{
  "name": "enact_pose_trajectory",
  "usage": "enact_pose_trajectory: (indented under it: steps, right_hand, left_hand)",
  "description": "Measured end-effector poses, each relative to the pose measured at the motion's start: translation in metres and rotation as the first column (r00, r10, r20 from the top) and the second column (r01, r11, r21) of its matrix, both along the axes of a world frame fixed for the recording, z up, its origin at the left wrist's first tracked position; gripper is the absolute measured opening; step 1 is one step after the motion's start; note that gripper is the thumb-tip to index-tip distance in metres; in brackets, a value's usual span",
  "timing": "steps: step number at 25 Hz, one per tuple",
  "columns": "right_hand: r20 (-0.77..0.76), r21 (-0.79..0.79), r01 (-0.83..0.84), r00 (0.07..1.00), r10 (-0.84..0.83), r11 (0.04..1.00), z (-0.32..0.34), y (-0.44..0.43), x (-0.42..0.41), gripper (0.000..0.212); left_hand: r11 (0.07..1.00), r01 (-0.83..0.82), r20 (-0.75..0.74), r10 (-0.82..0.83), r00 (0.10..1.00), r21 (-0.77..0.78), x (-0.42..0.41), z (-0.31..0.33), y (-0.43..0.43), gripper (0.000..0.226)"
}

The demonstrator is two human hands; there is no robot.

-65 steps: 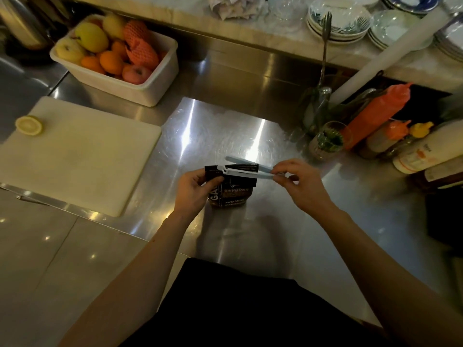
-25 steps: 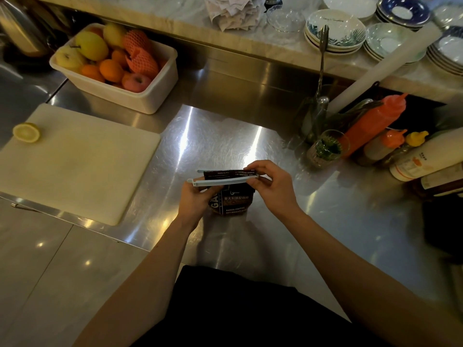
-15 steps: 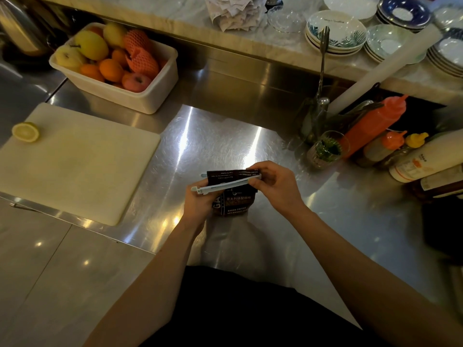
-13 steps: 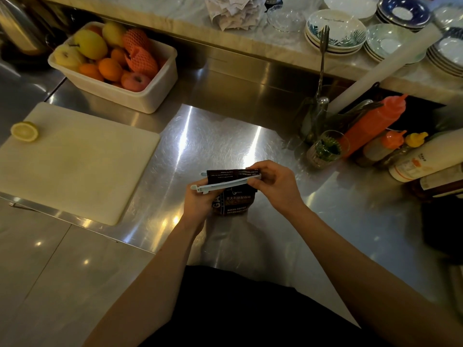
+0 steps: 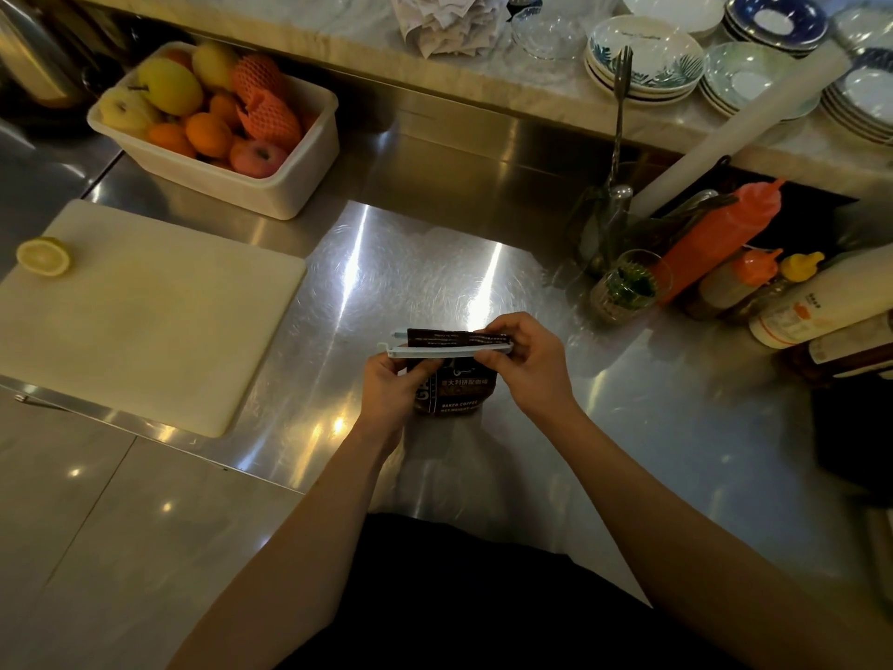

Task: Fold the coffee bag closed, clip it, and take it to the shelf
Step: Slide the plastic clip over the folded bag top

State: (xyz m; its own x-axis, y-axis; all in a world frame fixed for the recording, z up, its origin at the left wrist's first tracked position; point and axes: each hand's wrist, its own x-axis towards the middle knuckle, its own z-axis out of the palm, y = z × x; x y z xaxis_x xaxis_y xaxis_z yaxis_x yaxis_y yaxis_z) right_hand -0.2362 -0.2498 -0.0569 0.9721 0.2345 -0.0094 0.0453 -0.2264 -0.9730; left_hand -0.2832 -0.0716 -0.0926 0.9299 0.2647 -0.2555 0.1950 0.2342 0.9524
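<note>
A small dark brown coffee bag (image 5: 466,389) stands on the steel counter (image 5: 410,263) in front of me. Its folded top sits between the two bars of a long pale blue clip (image 5: 449,351) that lies across it from left to right. My left hand (image 5: 389,394) grips the bag's left side, thumb up near the clip's left end. My right hand (image 5: 526,365) pinches the clip's right end and the bag's top corner. The bag's lower front with white print shows between my hands.
A white cutting board (image 5: 145,316) with a lemon half (image 5: 43,256) lies to the left. A white tub of fruit (image 5: 217,128) stands behind it. Sauce bottles (image 5: 720,239), a glass (image 5: 628,287) and utensils crowd the right. Stacked bowls (image 5: 642,60) sit on the raised ledge.
The clip's bars came together over the folded top, and my right hand slid in from the clip's far end to the bag's corner. Since half a second ago the clip has levelled.
</note>
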Motion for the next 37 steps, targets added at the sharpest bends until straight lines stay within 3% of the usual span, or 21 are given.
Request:
enact_pose_trajectory:
  steps: [7,10,14,17,19,22,26,28,30,33,35,37]
  right_hand:
    - [-0.028,0.013,0.065,0.998,-0.065,0.998,-0.002,0.000,-0.001,0.036]
    - [-0.045,0.031,0.091,0.995,-0.090,0.995,-0.004,0.000,-0.003,0.036]
    - [-0.046,0.028,0.113,0.993,-0.112,0.993,-0.005,-0.001,-0.003,0.037]
    - [-0.050,0.018,0.089,0.995,-0.088,0.996,-0.005,0.000,-0.003,0.036]
    - [-0.059,0.034,0.084,0.995,-0.082,0.996,-0.004,-0.001,-0.003,0.037]
    - [-0.045,0.040,0.060,0.997,-0.058,0.997,-0.004,-0.003,0.000,0.035]
    - [-0.017,-0.010,0.015,1.000,-0.016,1.000,-0.002,-0.001,0.002,0.030]
    - [0.046,-0.110,-0.018,0.999,0.023,0.994,0.002,-0.005,0.003,0.024]
    - [0.173,-0.320,-0.122,0.968,0.184,0.939,0.011,-0.012,0.007,0.026]
    - [0.208,-0.733,-0.257,0.797,0.566,0.630,0.028,0.008,0.022,0.025]
    - [0.152,-0.820,-0.261,0.757,0.635,0.508,0.036,0.030,0.028,0.022]
    - [0.136,-0.841,-0.255,0.754,0.643,0.477,0.036,0.040,0.029,0.020]
  left_hand:
    - [1.000,0.019,-0.042,-0.020,0.999,-0.006,0.002,0.000,0.003,0.020]
    - [0.998,0.034,0.006,-0.034,0.999,-0.047,0.002,0.003,0.015,0.033]
    - [0.986,0.165,0.065,-0.163,0.984,-0.014,0.006,0.011,0.034,0.039]
    - [0.954,0.216,0.029,-0.227,0.974,0.208,0.015,0.020,0.044,0.032]
    - [0.863,0.302,-0.006,-0.328,0.945,0.404,0.024,0.028,0.054,0.027]
    - [0.708,0.419,-0.076,-0.462,0.883,0.568,0.036,0.039,0.064,0.019]
    - [0.626,0.338,-0.033,-0.445,0.895,0.703,0.031,0.046,0.062,0.013]
    - [0.587,0.300,0.002,-0.456,0.890,0.752,0.028,0.048,0.061,0.014]
    - [0.552,0.300,0.001,-0.478,0.878,0.778,0.028,0.051,0.059,0.014]
    - [0.527,0.299,0.015,-0.510,0.860,0.796,0.028,0.054,0.055,0.012]
    - [0.530,0.300,0.015,-0.510,0.860,0.794,0.029,0.053,0.055,0.011]
    - [0.528,0.294,0.005,-0.493,0.870,0.796,0.030,0.051,0.057,0.011]
